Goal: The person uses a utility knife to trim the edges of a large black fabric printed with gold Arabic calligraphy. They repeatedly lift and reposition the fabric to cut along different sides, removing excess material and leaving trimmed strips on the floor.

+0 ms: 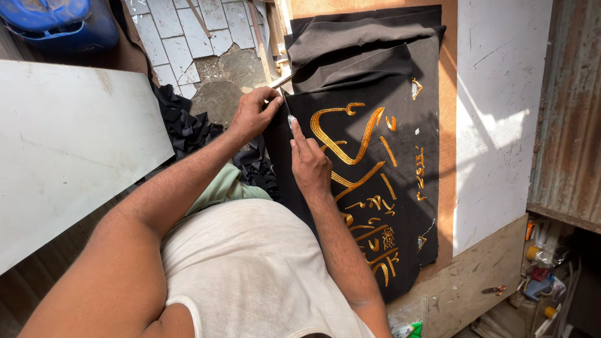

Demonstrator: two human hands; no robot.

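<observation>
A black cloth point(400, 94) with gold embroidered lettering point(350, 141) lies on a brown board point(447, 188). My left hand point(253, 112) pinches the cloth's left edge near its upper corner. My right hand point(310, 164) rests on the cloth just right of that edge, forefinger stretched along a small pale blade-like tool point(290, 120) it presses against the cloth. The tool is mostly hidden by the fingers. More black cloth point(357, 37) lies folded in layers at the top of the board.
A white panel point(69, 150) stands at the left. Crumpled black fabric scraps point(188, 128) lie below it on a broken tiled floor point(188, 37). A blue container point(56, 22) is top left. A white wall point(501, 112) and small cluttered items point(541, 275) are at the right.
</observation>
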